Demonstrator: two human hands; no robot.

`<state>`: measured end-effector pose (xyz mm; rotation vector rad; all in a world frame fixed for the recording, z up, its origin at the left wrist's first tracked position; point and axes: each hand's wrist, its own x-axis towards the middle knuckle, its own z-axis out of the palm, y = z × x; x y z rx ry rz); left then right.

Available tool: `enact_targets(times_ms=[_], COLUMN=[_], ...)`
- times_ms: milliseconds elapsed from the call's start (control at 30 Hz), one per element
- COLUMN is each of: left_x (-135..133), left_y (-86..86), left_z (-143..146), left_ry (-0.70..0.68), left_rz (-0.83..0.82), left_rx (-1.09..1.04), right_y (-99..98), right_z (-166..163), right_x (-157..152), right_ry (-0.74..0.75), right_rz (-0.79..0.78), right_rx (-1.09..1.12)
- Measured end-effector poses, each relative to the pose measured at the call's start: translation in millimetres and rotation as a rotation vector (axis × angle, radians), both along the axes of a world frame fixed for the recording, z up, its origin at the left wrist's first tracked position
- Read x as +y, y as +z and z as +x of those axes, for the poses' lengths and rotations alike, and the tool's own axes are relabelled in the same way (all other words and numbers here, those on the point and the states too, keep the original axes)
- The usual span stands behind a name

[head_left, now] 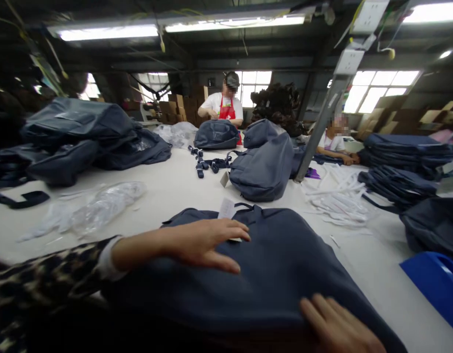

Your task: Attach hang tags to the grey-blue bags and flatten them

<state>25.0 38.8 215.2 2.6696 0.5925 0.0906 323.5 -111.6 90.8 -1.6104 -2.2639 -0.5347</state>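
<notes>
A large dark blue bag [270,264] lies flat on the white table in front of me, its short top loop pointing away. Above its left half is my left hand [207,245], thumb and fingers apart with nothing between them; I cannot tell whether it touches the fabric. My right hand [336,323] rests on the near right part of the bag, fingers stretched out and slightly blurred. A white paper tag [226,209] stands up at the bag's top edge, just beyond my left hand.
Crumpled clear plastic [104,208] lies at left, near a heap of blue bags [79,122]. Further off are another bag [263,166] and dark straps [211,164]. A slanted metal post [322,117], white strips [336,196] and a blue bin [432,284] are at right. Two people work beyond.
</notes>
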Motion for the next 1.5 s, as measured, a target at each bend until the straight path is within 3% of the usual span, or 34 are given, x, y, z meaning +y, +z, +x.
enact_targets(times_ms=[67,133,233,300,367,533,633,767,867,1000,1100,1267,1367,1500], left_x=[-28.8,-42.6,-40.3,-33.1,-28.5,-35.3,-40.2,-42.2,-48.3,-67.8,-74.5,-52.8,-49.9,-66.0], left_y=[-0.5,-17.3,-51.8,-64.0,-61.8,-25.1,-21.5,-48.6,-66.9,-78.1,-84.8,-97.5,-113.2,-140.4], left_z=[-13.6,-25.4,-36.4,-37.7,-35.4,-33.3,-35.2,-31.2,-27.7,-27.3,-27.5,-25.8,-32.6,-50.9], left_ry=[0.043,0.125,0.262,0.304,0.284,0.239,0.275,0.277,0.292,0.324,0.297,0.201,0.178,0.109], left_rz=[0.105,0.204,0.267,0.276,0.29,0.419,0.372,0.27,0.349,0.471,0.6,0.767,0.88,0.929], left_rx=[0.058,0.121,0.212,0.256,0.277,0.223,0.205,0.337,0.317,0.316,0.301,0.221,0.142,-0.013], right_y=[16.9,31.5,43.2,45.7,48.5,69.3,73.9,53.7,36.8,22.0,10.9,-2.6,-14.7,-40.9], right_z=[2.4,7.1,17.3,24.4,30.6,40.9,49.6,66.3,76.6,80.6,81.6,90.6,94.4,94.4], right_x=[23.6,46.0,63.1,61.0,50.8,9.6,-12.9,-30.6,-36.2,-36.6,-33.3,-23.6,-28.6,-48.1], right_ry=[-0.042,-0.076,-0.033,0.008,0.021,-0.072,-0.124,-0.081,-0.068,-0.104,-0.056,0.052,0.098,0.157], right_rz=[-0.116,-0.239,-0.3,-0.257,-0.226,-0.235,-0.18,-0.217,-0.213,-0.241,-0.093,0.132,0.214,0.229], right_rx=[0.035,0.058,0.009,-0.058,-0.095,-0.092,-0.1,-0.073,-0.044,-0.107,-0.161,-0.191,-0.182,-0.161])
